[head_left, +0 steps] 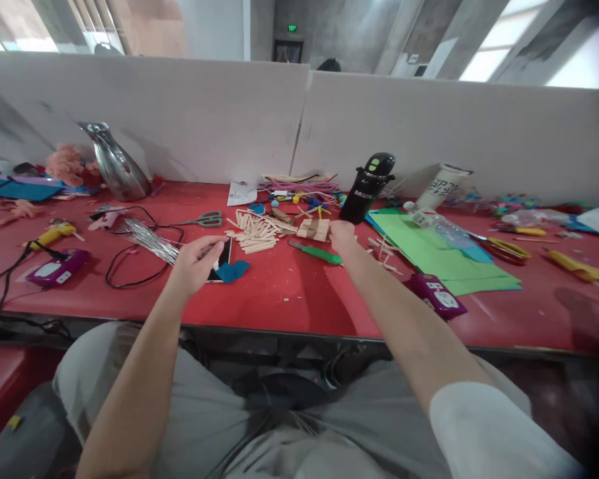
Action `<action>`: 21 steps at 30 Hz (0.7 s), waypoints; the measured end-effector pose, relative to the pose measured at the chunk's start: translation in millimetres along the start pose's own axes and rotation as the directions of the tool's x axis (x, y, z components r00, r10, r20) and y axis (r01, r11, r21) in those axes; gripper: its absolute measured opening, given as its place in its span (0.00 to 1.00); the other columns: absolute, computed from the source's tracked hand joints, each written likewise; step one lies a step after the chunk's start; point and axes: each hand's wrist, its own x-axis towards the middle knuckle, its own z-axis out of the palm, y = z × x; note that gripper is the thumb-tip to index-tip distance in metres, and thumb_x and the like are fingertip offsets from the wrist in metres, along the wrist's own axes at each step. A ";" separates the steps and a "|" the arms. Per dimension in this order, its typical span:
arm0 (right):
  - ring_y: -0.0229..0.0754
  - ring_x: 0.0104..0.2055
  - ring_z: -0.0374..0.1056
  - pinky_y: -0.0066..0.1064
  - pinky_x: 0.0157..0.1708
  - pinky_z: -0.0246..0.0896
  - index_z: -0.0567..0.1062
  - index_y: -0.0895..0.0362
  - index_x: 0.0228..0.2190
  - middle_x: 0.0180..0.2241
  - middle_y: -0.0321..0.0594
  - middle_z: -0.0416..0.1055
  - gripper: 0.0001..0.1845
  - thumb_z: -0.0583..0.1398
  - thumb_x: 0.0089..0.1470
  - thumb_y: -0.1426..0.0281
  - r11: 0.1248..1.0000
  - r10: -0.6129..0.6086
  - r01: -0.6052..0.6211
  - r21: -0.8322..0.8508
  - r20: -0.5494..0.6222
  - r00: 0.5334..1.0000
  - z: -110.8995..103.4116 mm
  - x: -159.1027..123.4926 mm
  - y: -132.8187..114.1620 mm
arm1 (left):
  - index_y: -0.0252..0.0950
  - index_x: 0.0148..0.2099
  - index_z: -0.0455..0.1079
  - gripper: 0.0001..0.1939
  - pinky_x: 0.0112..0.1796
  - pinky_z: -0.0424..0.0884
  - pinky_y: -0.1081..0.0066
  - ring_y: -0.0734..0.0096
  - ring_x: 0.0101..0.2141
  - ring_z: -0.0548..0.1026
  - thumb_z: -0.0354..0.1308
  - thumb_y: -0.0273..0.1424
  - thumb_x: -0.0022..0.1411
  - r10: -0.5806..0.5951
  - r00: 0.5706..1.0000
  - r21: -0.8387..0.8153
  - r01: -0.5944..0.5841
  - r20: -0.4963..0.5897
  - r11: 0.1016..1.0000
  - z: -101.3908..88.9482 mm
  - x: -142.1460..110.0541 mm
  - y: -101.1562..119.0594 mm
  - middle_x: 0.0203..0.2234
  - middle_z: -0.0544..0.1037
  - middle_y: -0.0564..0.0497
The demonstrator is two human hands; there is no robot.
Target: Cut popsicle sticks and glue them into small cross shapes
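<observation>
My right hand [342, 234] is closed at the right edge of a small flat piece made of wooden sticks [313, 229]; its fingertips are mostly hidden. Just in front of that piece lies a green-handled cutter or knife [321, 255]. My left hand [198, 261] hovers at or rests on the left side of a dark phone [225, 251], its fingers loosely apart. A scrap of blue felt [233, 271] lies over the phone's near corner. Between my hands, a pile of short wooden sticks [257, 230] is spread on the red table [279, 303].
Behind the sticks are scissors [204, 219], coloured pipe cleaners [302, 185] and a black bottle [365, 189]. Green paper sheets [429, 249] and a purple power strip [438, 295] lie right. A metal jug [117, 166], yellow glue gun [54, 235] and cables are left. A white partition [180, 123] stands behind.
</observation>
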 end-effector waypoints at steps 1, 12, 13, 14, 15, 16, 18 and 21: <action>0.47 0.50 0.70 0.45 0.47 0.70 0.70 0.58 0.54 0.53 0.46 0.69 0.21 0.60 0.62 0.62 0.996 -0.053 0.051 -0.077 -0.022 0.998 3.4 -1.4 0.9 | 0.33 0.44 0.78 0.20 0.25 0.65 0.74 0.73 0.24 0.69 0.57 0.43 0.59 -0.004 1.000 0.008 0.004 0.013 1.000 -0.8 0.8 -1.7 0.25 0.77 0.50; 0.47 0.45 0.70 0.34 0.46 0.62 0.80 0.60 0.37 0.43 0.46 0.77 0.12 0.65 0.46 0.76 0.564 -0.154 0.673 -0.479 0.740 0.655 94.1 -35.5 -0.2 | 0.31 0.43 0.76 0.25 0.22 0.61 0.76 0.76 0.21 0.66 0.53 0.48 0.62 -0.048 0.990 -0.028 0.052 0.134 0.998 1.3 0.2 -11.4 0.21 0.70 0.53; 0.48 0.44 0.70 0.34 0.44 0.61 0.80 0.60 0.36 0.42 0.47 0.77 0.12 0.65 0.45 0.77 0.524 -0.128 0.706 -0.477 0.775 0.619 98.3 -35.7 -1.6 | 0.31 0.43 0.76 0.25 0.22 0.61 0.76 0.77 0.20 0.66 0.53 0.49 0.62 -0.052 0.991 -0.040 0.057 0.124 0.998 1.1 0.4 -12.2 0.21 0.70 0.53; 0.48 0.44 0.69 0.33 0.43 0.61 0.79 0.60 0.35 0.42 0.47 0.77 0.12 0.65 0.43 0.78 0.487 -0.104 0.732 -0.476 0.801 0.590 101.6 -35.6 -3.1 | 0.31 0.44 0.76 0.25 0.22 0.61 0.76 0.77 0.20 0.66 0.53 0.49 0.62 -0.060 0.992 -0.046 0.066 0.114 0.997 0.8 0.7 -13.1 0.21 0.71 0.52; 0.48 0.43 0.69 0.33 0.42 0.61 0.79 0.61 0.34 0.42 0.48 0.76 0.12 0.64 0.42 0.80 0.453 -0.080 0.755 -0.475 0.821 0.565 104.3 -35.2 -4.8 | 0.30 0.44 0.76 0.26 0.22 0.61 0.75 0.77 0.20 0.65 0.54 0.49 0.62 -0.069 0.991 -0.046 0.074 0.111 0.996 0.5 1.1 -14.0 0.21 0.71 0.52; 0.47 0.43 0.68 0.33 0.41 0.60 0.78 0.61 0.33 0.42 0.49 0.75 0.13 0.64 0.41 0.81 0.423 -0.059 0.774 -0.472 0.837 0.543 106.5 -34.7 -6.6 | 0.30 0.44 0.75 0.25 0.22 0.61 0.75 0.77 0.20 0.65 0.54 0.49 0.62 -0.076 0.991 -0.041 0.081 0.114 0.996 0.2 1.5 -14.8 0.21 0.72 0.52; 0.47 0.41 0.68 0.33 0.40 0.60 0.78 0.61 0.33 0.42 0.49 0.75 0.14 0.63 0.40 0.83 0.372 -0.019 0.805 -0.462 0.863 0.504 110.4 -33.5 -10.3 | 0.30 0.43 0.75 0.25 0.22 0.62 0.75 0.78 0.19 0.65 0.54 0.49 0.62 -0.078 0.988 -0.031 0.083 0.133 0.996 0.2 2.0 -15.7 0.21 0.73 0.51; 0.47 0.40 0.68 0.34 0.39 0.60 0.77 0.60 0.32 0.38 0.46 0.75 0.14 0.63 0.40 0.84 0.323 0.027 0.837 -0.442 0.888 0.458 115.2 -31.6 -14.6 | 0.31 0.41 0.75 0.24 0.22 0.63 0.75 0.77 0.19 0.65 0.54 0.49 0.61 -0.062 0.985 -0.028 0.067 0.158 0.997 0.7 1.8 -14.9 0.22 0.73 0.51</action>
